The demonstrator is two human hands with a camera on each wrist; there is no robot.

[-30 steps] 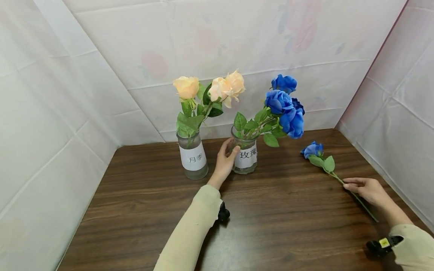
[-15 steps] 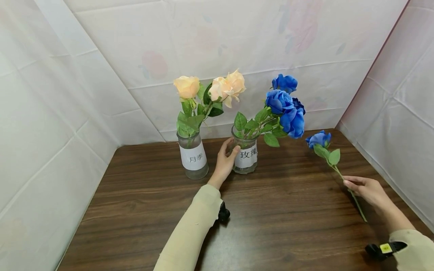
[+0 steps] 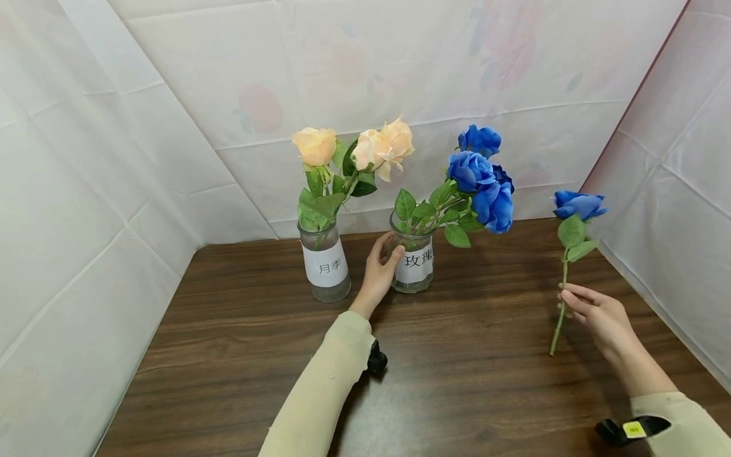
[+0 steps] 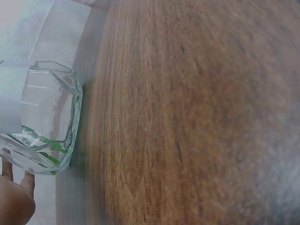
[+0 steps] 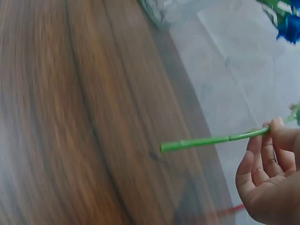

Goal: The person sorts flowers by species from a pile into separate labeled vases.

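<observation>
On the right, my right hand [image 3: 599, 320] pinches the green stem of a single blue rose [image 3: 579, 206] between thumb and fingers. Its bloom points up and away, and the cut stem end [image 5: 180, 146] sticks out past the fingers in the right wrist view. My left hand [image 3: 378, 273] holds the left side of a clear glass vase [image 3: 414, 266], thumb at the front beside its white paper label. Several blue roses [image 3: 482, 184] lean to the right out of this vase. In the left wrist view the vase's faceted base [image 4: 70, 122] shows, with fingertips [image 4: 28, 182] against it.
A second glass vase [image 3: 328, 270] with a labelled paper band stands left of my left hand, holding peach roses [image 3: 316, 149]. Both vases are near the back of the dark wooden table [image 3: 257, 374]. White cloth walls [image 3: 228, 76] rise behind and at the sides.
My right hand has picked the blue rose up from the table, moved it left and turned it more upright. The left hand and both vases have stayed in place.
</observation>
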